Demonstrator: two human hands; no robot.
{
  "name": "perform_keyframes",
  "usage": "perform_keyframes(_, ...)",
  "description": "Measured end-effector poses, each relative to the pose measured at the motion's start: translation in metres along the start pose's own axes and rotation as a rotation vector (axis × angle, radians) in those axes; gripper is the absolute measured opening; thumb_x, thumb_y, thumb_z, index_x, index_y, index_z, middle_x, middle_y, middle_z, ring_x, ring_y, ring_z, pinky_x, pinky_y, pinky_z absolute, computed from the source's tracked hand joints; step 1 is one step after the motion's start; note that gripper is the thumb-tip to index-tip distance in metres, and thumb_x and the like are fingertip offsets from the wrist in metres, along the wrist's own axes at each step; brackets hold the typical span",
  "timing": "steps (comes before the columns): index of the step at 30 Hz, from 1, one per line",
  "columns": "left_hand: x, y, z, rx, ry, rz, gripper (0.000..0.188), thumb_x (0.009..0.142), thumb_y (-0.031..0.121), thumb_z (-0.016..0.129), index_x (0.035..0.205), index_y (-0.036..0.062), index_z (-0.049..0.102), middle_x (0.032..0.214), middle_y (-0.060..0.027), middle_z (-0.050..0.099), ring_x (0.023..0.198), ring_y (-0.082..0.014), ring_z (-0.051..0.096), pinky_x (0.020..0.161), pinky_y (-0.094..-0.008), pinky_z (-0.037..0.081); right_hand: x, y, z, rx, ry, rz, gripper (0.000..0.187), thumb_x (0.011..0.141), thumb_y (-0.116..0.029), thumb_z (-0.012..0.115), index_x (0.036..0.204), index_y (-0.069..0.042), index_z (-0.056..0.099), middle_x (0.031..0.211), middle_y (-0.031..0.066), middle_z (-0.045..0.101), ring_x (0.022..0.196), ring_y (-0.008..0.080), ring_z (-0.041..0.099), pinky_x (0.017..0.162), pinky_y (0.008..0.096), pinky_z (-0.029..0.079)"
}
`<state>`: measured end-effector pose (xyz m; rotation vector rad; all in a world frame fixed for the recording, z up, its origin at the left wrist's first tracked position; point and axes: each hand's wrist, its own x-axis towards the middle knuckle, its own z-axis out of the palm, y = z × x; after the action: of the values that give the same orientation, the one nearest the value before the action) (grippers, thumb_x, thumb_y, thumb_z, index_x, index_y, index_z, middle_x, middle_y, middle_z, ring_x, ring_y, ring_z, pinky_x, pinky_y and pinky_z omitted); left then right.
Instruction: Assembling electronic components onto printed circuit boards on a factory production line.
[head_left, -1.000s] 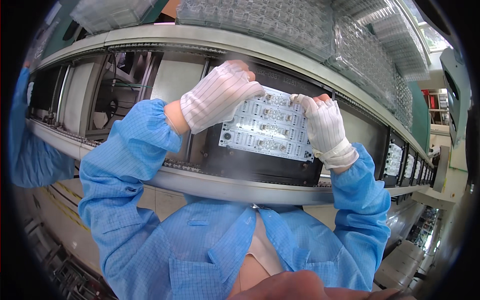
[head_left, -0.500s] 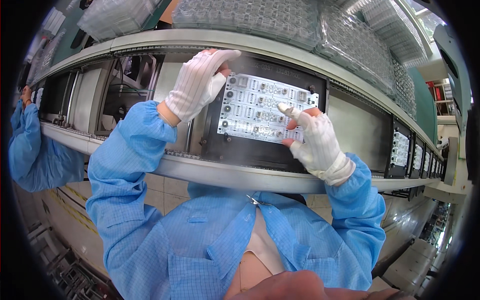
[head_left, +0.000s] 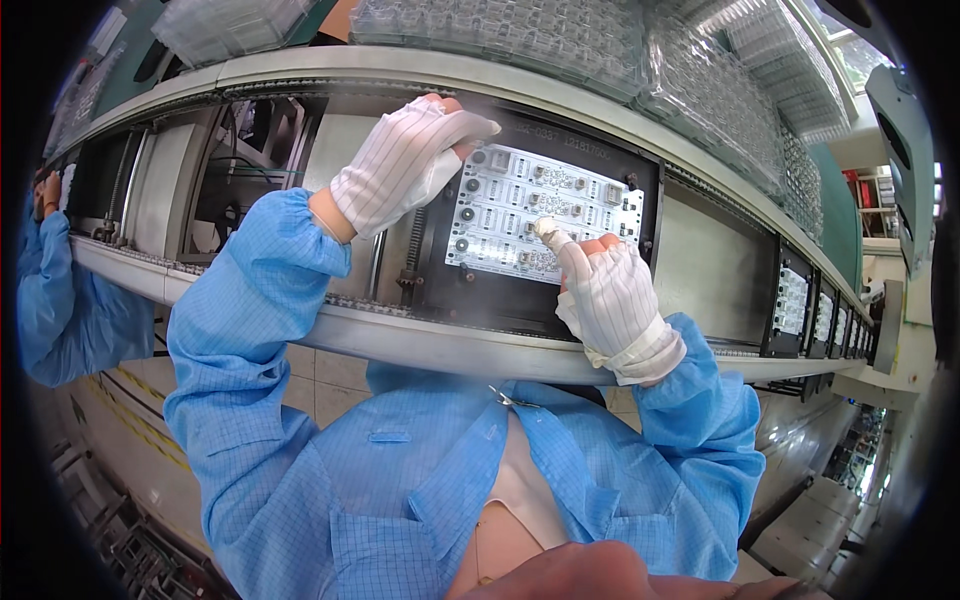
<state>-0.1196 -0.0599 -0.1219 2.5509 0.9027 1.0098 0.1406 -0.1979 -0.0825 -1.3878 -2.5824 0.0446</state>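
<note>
**White-gloved right hand (head_left: 612,300) over a white rectangular circuit board panel (head_left: 505,215)**

In the head view, the only one which I receive, I see the panel lying flat on a black rectangular carrier plate (head_left: 490,300). This plate sits between the long grey metal rails (head_left: 450,348) of a conveyor. The right hand has its index finger stretched out, with the covered tip near the panel's middle; its other fingers are curled towards the palm. From my distance I cannot tell whether the tip touches a component or is just above it. The white-gloved left hand (head_left: 400,165) is at the panel's upper left corner, with the fingers bent; whether they grip the edge, I cannot tell. To the right, more white circuit boards (head_left: 792,300) are lined up along the rails. Beyond the far rail I see stacked clear plastic trays (head_left: 500,30). At the far left there is the blue sleeve (head_left: 50,300) of another person.
</note>
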Motion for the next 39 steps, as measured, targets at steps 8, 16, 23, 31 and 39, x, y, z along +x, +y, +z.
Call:
perform_keyframes(8,-0.019,-0.026,0.009,0.02,0.02,0.09,0.026,0.084,0.006,0.067,0.11,0.008,0.066,0.091,-0.0116,0.065,0.09,-0.0315,0.064,0.082,-0.0406,0.055,0.013,0.003,0.027,0.078,-0.048,0.08,0.068,0.072,0.001,0.066,0.138,-0.006,0.054,0.08,0.0061,0.058,0.079,0.0274,0.059,0.078,0.04,0.047)
perform_keyframes(16,-0.046,-0.075,-0.004,0.04,0.027,0.125,0.025,0.085,0.006,0.066,0.11,0.0071,0.065,0.092,-0.0121,0.065,0.089,-0.0323,0.065,0.081,-0.0405,0.056,0.039,-0.01,0.063,0.223,-0.008,0.134,0.068,0.071,0.006,0.071,0.135,-0.01,0.055,0.087,0.0067,0.065,0.08,0.0279,0.062,0.079,0.0401,0.048)
perform_keyframes(23,-0.045,-0.084,-0.02,0.063,0.08,0.076,0.025,0.083,0.005,0.067,0.109,0.007,0.065,0.092,-0.0133,0.066,0.089,-0.0332,0.066,0.079,-0.0418,0.055,0.049,-0.014,0.063,0.187,0.075,0.049,0.066,0.072,0.005,0.073,0.134,-0.008,0.056,0.091,0.0055,0.067,0.083,0.0262,0.061,0.077,0.0392,0.046)
perform_keyframes(31,0.059,-0.059,-0.093,0.235,0.205,0.003,0.024,0.082,0.004,0.064,0.106,0.0088,0.067,0.095,-0.0144,0.07,0.095,-0.0347,0.066,0.083,-0.0443,0.054,0.047,0.008,-0.057,0.305,0.138,0.086,0.058,0.073,-0.002,0.076,0.128,-0.01,0.061,0.086,0.0077,0.068,0.078,0.0295,0.062,0.074,0.0424,0.048)
perform_keyframes(39,0.241,-0.115,-0.1,0.396,0.201,0.001,0.037,0.086,0.004,0.061,0.122,0.0123,0.061,0.093,-0.0119,0.069,0.096,-0.0343,0.065,0.086,-0.0429,0.052,0.057,0.125,-0.151,0.18,0.306,0.152,0.038,0.079,-0.001,0.071,0.117,-0.007,0.066,0.081,0.0111,0.068,0.077,0.03,0.065,0.071,0.0412,0.051)
